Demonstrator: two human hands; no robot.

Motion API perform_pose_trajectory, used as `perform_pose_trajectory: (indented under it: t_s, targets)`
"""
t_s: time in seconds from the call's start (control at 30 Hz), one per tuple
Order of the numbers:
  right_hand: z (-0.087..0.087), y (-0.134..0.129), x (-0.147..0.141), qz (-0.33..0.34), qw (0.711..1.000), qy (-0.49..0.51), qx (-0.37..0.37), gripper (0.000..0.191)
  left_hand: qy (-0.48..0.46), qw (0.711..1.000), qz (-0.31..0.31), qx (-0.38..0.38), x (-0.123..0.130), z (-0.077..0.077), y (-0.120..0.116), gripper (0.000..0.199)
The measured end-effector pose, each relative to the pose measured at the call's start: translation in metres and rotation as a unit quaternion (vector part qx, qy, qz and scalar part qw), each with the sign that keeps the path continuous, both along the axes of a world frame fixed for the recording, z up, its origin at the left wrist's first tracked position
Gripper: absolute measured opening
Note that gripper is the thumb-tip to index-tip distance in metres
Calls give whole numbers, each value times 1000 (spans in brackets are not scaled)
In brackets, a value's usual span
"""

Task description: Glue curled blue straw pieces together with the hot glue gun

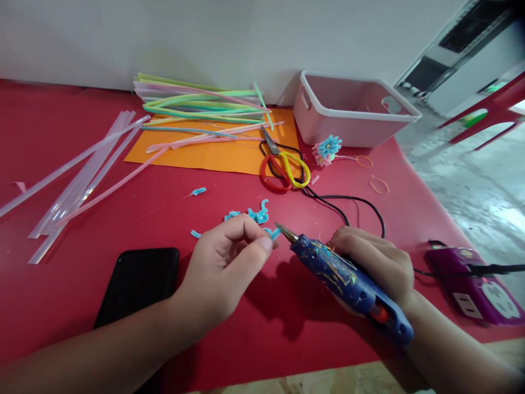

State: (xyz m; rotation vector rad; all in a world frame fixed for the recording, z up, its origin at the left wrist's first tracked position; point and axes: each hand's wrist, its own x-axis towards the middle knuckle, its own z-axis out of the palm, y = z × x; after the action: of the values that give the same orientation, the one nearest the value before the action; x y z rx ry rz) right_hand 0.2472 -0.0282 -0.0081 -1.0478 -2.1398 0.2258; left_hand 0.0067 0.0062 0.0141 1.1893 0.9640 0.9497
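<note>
Between the thumb and fingers of my left hand point(229, 262) is a short blue pipe cleaner piece point(274, 233), pinched so that its tip sticks out to the right. My right hand point(375, 262) is wrapped round a blue hot glue gun point(344, 279) with bits stuck on its body. The metal nozzle points up and left, close to the blue piece; I cannot tell whether they touch. Behind my left fingers lie several cut blue pipe cleaner pieces point(258, 215). A thin pink stem with a blue fuzzy end point(199, 191) rests farther left.
Scissors point(283, 167) lie near pipe cleaners point(197, 101) on orange paper point(184, 156). A pink basket point(353, 123) stands behind a fuzzy flower point(329, 146). Clear sticks point(82, 180) and a black phone point(139, 279) are left; a purple power strip point(471, 284) and black cord point(365, 200) are right.
</note>
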Motion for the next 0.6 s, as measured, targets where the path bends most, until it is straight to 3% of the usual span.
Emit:
perform_pose_trajectory:
  t_s: [0.23, 0.43, 0.6]
  targets:
    - [11, 4, -2, 16, 998, -52, 27, 12, 8, 1000, -2, -7, 0, -1, -1, 20]
    - [11, 3, -3, 19, 999, -40, 25, 10, 10, 1000, 5, -9, 1, 2, -1, 21]
    - [12, -2, -7, -39, 999, 7, 17, 16, -12, 1000, 9, 11, 4, 0, 1, 12]
